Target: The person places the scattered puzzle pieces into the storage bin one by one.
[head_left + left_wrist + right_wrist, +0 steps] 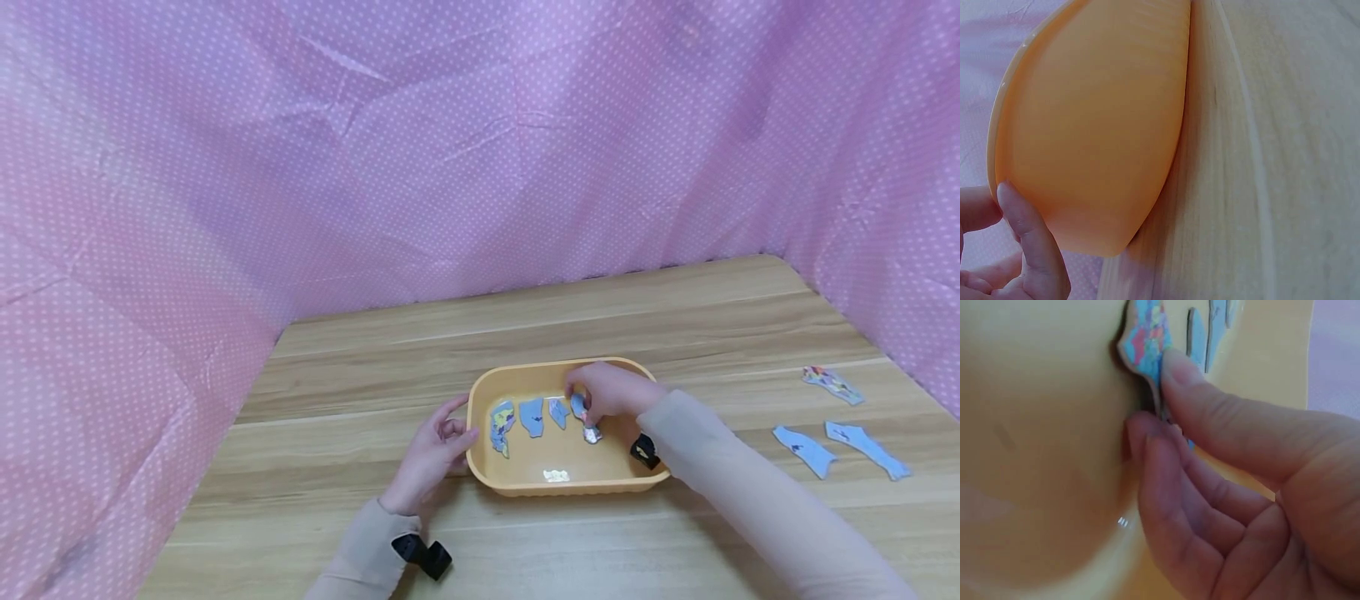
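Observation:
A yellow-orange plastic basin [517,468] stands on the table. My left hand [429,454] grips its left rim, with the thumb on the outer wall and the index finger over the edge in the left wrist view. Inside the basin, my right hand [613,390] pinches a puzzle piece [1145,340] with a colourful print, between thumb and fingers, close over the floor. To its left lie a yellow-and-blue puzzle piece [501,427], a plain blue piece [532,418] and a small pointed piece [558,412]. The fingers hide part of the pinched piece.
On the wooden table [345,383], right of the basin, lie a colourful piece [834,385] and two blue pieces, one shorter [805,451] and one long [867,448]. A shiny patch [557,476] shows in the basin's front. Pink dotted cloth [450,167] hangs around the table.

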{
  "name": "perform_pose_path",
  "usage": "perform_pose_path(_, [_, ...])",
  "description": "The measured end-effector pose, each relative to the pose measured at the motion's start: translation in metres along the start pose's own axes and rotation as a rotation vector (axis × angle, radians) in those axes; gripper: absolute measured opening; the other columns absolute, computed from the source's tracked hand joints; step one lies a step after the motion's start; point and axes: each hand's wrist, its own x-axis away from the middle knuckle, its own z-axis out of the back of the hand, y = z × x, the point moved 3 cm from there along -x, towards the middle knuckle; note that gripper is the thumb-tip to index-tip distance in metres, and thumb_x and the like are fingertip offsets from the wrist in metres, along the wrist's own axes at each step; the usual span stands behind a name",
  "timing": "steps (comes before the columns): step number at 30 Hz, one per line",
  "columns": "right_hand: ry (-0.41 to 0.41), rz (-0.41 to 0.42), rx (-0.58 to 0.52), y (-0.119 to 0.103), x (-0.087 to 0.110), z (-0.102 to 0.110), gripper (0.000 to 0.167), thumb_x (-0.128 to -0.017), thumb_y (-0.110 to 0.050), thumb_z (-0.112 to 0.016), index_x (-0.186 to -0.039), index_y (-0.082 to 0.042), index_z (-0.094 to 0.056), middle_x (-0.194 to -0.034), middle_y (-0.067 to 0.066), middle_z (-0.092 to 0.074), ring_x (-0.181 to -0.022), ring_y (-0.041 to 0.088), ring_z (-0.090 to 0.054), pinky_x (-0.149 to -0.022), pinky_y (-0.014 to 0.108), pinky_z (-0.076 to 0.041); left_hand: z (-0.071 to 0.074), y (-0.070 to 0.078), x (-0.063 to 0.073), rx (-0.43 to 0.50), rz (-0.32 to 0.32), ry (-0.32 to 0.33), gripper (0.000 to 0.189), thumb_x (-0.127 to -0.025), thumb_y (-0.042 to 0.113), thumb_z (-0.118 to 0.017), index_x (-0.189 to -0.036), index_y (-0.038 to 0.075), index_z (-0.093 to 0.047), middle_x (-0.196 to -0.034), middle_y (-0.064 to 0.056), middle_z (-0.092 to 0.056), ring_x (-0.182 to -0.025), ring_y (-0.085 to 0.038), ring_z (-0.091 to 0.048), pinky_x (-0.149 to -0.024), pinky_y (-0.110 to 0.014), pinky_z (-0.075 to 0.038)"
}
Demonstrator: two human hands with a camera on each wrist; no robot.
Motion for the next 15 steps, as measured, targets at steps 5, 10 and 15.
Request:
perform_pose_path(5, [0.009,-0.011,0.009,0.0002,-0.0001,-0.0005,0.034,-0.068,0.003,-0.080,-0.097,-0.005,-0.063,-0.083,0.005,-0.059,-0.071,0.015,-0.052,-0.061,0.024,-0.045,0.0001,0.0004,0.0000,0.002,-0.003,0.000,0.057,-0.092,0.005,-0.059,-0.144,0.009,-0.036,-0.086,-0.002,-0.053,-0.070,-0.011,-0.054,-0.059,-0.026,-0.051])
perform_pose_path(10, [0.012,-0.028,0.013,-0.0016,0.0011,-0.0011,0.031,-0.068,0.002,-0.080,-0.093,-0.005,-0.062,-0.084,0.005,-0.060,-0.067,0.014,-0.053,-0.059,0.023,-0.046,0.0002,0.0003,0.0000,0.002,-0.004,-0.001,0.057,-0.092,0.005,-0.059,-0.144,0.009,-0.036,-0.087,-0.003,-0.052,-0.071,-0.012,-0.054,-0.059,-0.027,-0.052])
perform_pose_path(15, [0.005,-0.018,0.040,-0.0007,-0.0001,-0.0032,0.032,-0.069,0.000,-0.081,-0.094,-0.006,-0.062,-0.084,0.005,-0.061,-0.067,0.014,-0.053,-0.058,0.023,-0.046,0.0010,-0.0009,-0.0005,-0.011,-0.005,-0.001,0.057,-0.092,0.006,-0.060,-0.144,0.010,-0.037,-0.088,-0.004,-0.053,-0.072,-0.013,-0.056,-0.060,-0.027,-0.053])
